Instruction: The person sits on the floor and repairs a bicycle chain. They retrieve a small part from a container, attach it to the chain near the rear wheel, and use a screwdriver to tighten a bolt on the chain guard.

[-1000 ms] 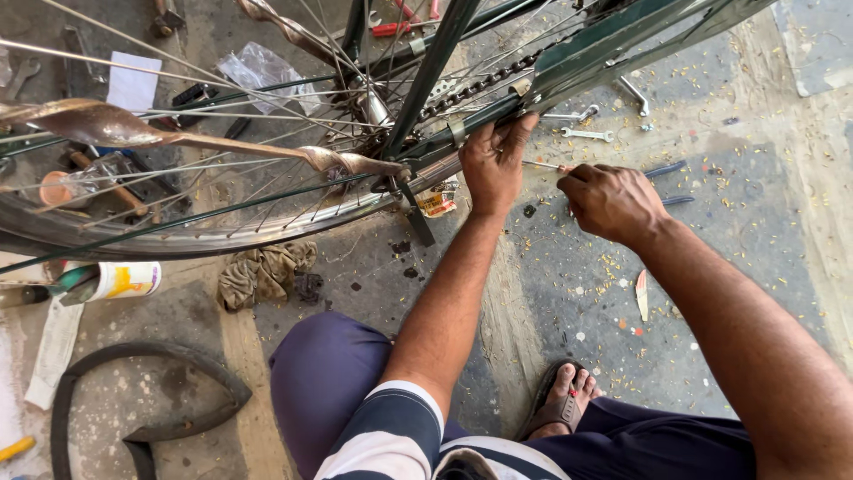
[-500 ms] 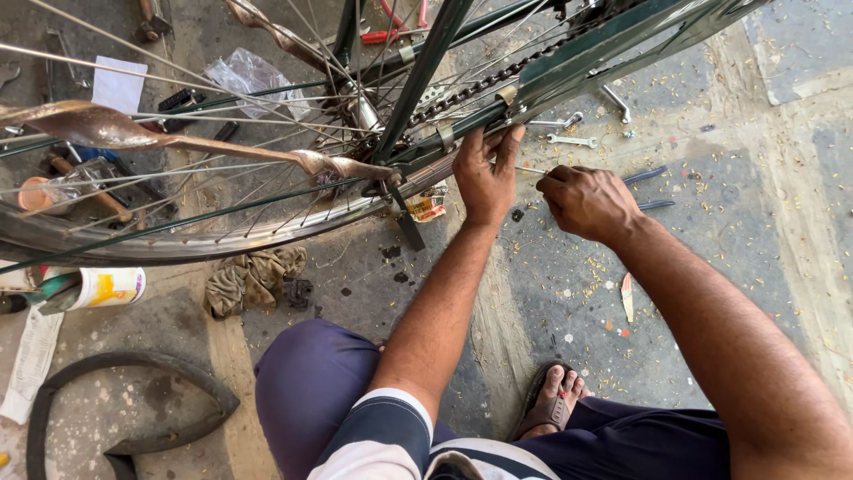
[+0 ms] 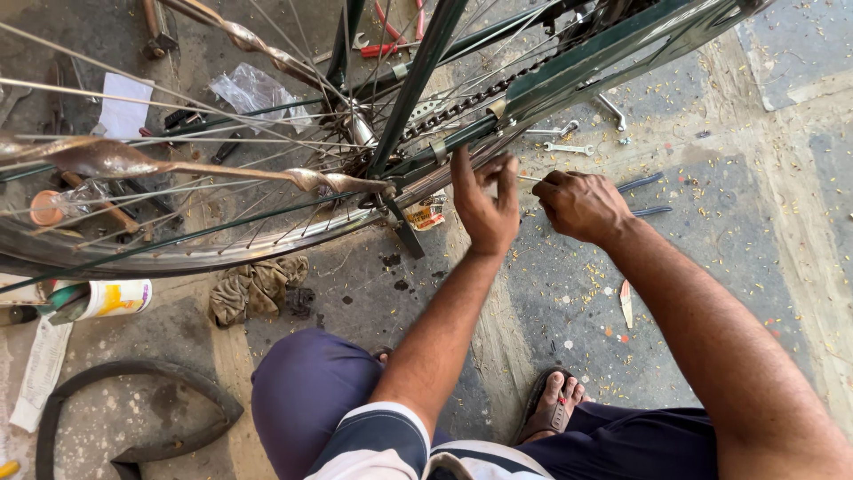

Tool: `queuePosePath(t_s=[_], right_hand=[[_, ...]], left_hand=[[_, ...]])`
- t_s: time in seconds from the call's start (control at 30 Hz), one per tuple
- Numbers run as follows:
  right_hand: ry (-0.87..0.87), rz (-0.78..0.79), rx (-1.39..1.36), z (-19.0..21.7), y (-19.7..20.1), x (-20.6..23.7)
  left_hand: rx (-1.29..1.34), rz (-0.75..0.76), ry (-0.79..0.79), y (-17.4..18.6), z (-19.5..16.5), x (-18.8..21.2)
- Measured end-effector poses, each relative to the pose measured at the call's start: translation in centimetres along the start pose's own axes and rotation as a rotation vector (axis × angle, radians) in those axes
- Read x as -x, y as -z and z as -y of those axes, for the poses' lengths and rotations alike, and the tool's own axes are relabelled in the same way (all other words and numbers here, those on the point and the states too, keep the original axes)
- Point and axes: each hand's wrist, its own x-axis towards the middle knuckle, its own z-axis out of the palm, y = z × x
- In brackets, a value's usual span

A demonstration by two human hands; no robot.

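The bicycle wheel [image 3: 178,240] fills the top left, seen from above, with its shiny rim and thin spokes spreading out from the hub [image 3: 360,129]. It sits in a dark green frame [image 3: 569,76], and a chain [image 3: 471,102] runs along the frame bar. A rusty brown stay [image 3: 160,164] crosses over the spokes.

The left hand [image 3: 484,204] is up against the frame bar, just right of the rim. Its fingers are bent a little and close together, and the tips touch the bar or something small there; it is too tiny to tell what. The right hand [image 3: 582,204] is just beside it, closed in a loose fist. A thin metal rod seems to poke out of the fist toward the left hand, but that is hard to see.

Under the wheel lies a dirty rag [image 3: 258,289] on the gray floor [image 3: 711,204]. A white can [image 3: 107,298] lies on its side near the rim. A curved piece of black tire [image 3: 133,409] lies at the bottom left. Spanners [image 3: 569,147] lie past the frame, and blue-handled pliers [image 3: 644,196] lie right of the hands. A foot in a sandal [image 3: 555,404] rests on the floor below.
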Motion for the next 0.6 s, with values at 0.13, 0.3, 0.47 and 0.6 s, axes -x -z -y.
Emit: queuePosePath(t_s=[0.13, 0.3, 0.47, 0.6], right_hand=[[-0.046, 0.057, -0.044, 1.0, 1.9, -0.5], [-0.178, 0.18, -0.163, 1.4, 4.6, -0.8], [-0.106, 0.031, -0.233, 0.5, 5.9, 0.0], [0.062, -0.329, -0.642, 2.2, 6.5, 2.9]], left_hand=[[-0.162, 0.01, -0.065, 0.5, -2.9, 1.3], [-0.037, 0.162, -0.044, -0.8, -5.7, 1.3], [0.029, 0.347, -0.166, -3.0, -9.8, -2.6], [-0.016, 0.546, -0.249, -3.0, -14.8, -4.7]])
